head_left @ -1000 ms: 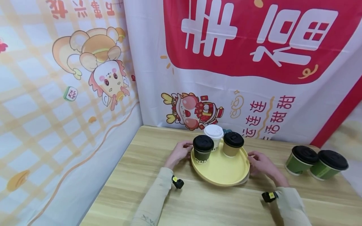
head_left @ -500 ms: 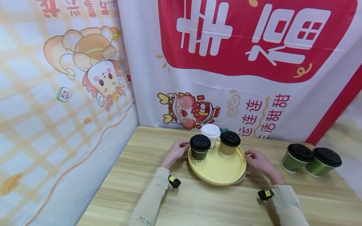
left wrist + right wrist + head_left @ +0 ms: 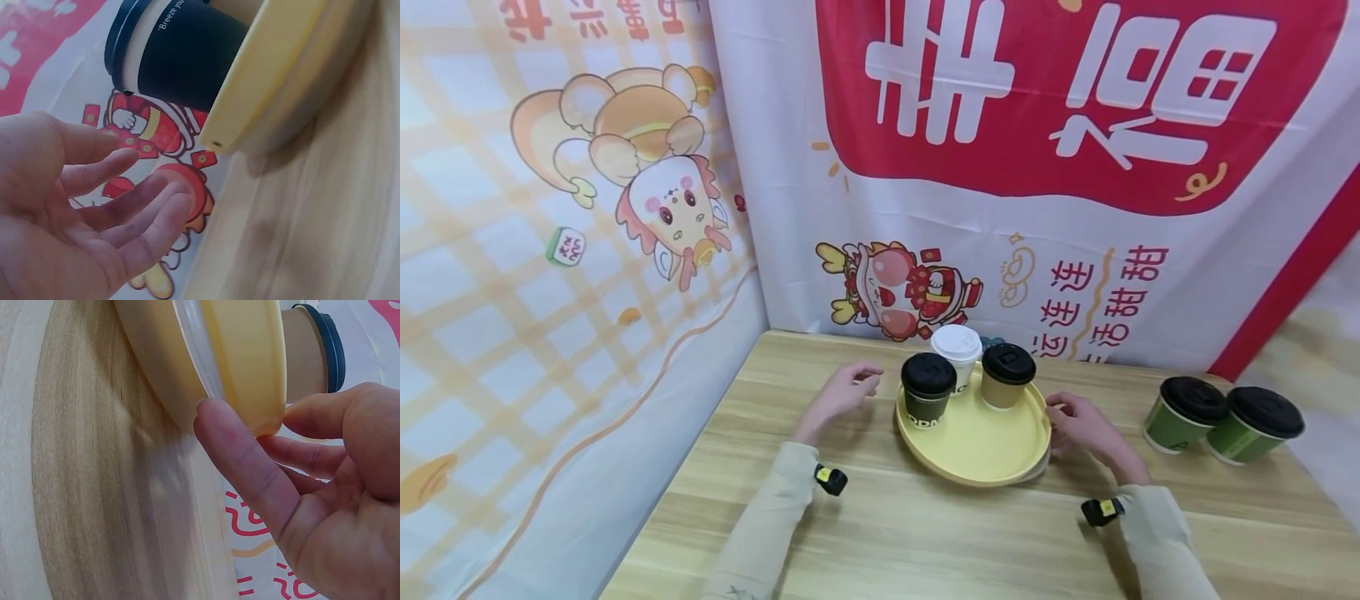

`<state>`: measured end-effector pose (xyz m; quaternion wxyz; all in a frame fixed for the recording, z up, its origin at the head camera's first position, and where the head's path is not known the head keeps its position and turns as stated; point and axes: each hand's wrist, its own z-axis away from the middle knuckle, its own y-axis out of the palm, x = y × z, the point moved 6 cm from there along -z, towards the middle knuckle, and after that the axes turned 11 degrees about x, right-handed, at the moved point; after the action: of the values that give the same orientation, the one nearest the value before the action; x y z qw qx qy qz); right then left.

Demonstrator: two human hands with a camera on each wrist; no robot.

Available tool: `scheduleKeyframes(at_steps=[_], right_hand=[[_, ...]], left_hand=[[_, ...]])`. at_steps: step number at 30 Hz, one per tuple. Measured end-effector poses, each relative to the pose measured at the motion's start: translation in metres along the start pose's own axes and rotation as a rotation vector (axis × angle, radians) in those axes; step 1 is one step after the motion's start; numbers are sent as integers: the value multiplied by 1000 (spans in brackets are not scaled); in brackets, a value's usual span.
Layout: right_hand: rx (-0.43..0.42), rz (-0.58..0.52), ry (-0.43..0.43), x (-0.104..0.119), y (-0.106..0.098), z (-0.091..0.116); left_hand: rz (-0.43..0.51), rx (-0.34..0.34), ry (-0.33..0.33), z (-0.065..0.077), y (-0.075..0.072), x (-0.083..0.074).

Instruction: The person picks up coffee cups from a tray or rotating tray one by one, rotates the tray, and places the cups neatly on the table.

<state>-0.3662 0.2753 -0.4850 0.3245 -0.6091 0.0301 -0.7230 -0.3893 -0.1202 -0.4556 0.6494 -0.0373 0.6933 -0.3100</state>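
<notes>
A round yellow tray [image 3: 981,454] lies on the wooden table with three lidded paper cups standing at its back and left. They are a dark cup [image 3: 927,406] with a black lid, a white cup [image 3: 961,371] with a white lid and a brown cup [image 3: 1000,392] with a black lid. My left hand [image 3: 841,393] hovers left of the tray, fingers loosely bent, a gap between them and the rim in the left wrist view. At the tray's right edge, my right hand [image 3: 1081,425] holds the rim between thumb and fingers.
Two green cups [image 3: 1176,423] with black lids stand side by side on the right of the table [image 3: 925,533]. A printed cloth [image 3: 790,208] hangs behind the table, and another cloth [image 3: 647,358] covers the left side.
My left hand has come off the tray's left rim and moved left. The right hand stays at the tray's edge. Cups and tray keep their places; the head view has shifted slightly.
</notes>
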Motion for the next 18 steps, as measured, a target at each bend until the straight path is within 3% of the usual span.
scheduleKeyframes(at_steps=[4, 7, 15, 18], right_hand=[[5, -3, -2, 0, 1, 0], [5, 8, -6, 1, 0, 1], [15, 0, -33, 0, 0, 2], [18, 1, -39, -1, 0, 1]], left_hand=[[-69, -77, 51, 16, -7, -9], [-125, -101, 138, 27, -5, -19], [-369, -22, 435, 46, 21, -41], [-434, 29, 511, 52, 34, -48]])
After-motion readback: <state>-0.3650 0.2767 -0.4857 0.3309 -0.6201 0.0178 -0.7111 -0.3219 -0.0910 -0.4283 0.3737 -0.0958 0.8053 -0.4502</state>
